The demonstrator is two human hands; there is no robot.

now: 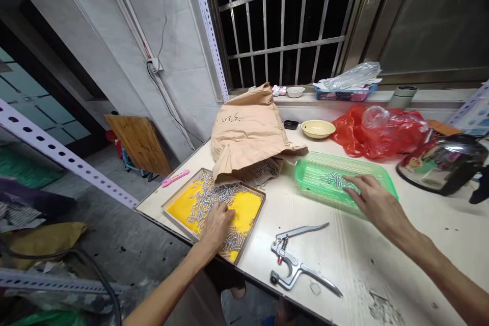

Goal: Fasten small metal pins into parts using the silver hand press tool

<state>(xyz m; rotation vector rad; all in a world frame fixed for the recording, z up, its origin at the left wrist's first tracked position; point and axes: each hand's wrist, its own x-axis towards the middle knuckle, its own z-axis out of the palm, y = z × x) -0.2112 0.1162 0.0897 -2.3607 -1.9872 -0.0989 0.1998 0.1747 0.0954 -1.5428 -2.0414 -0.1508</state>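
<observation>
My left hand [218, 224] is over a shallow tray [247, 242] lined with yellow, its fingers curled down among many small silvery metal pieces [208, 196]. What those fingers hold, if anything, is hidden beneath them. My right hand [369, 196] reaches over the near side of a green plastic basket [387, 178], thumb and forefinger apart. Close to its fingertips, a small heap of thin metal pieces [334, 179] lies in the basket. Between the hands, nearer the table's front edge, rests a pair of hand pliers [294, 260] with a spring, its handles spread.
Behind the tray leans a brown paper sack [248, 132], its mouth spilling more metal pieces. A pink cutter [175, 178] lies left of the tray. Further back are a yellow bowl [318, 129], a red plastic bag [355, 135] and a kettle [439, 163] at right.
</observation>
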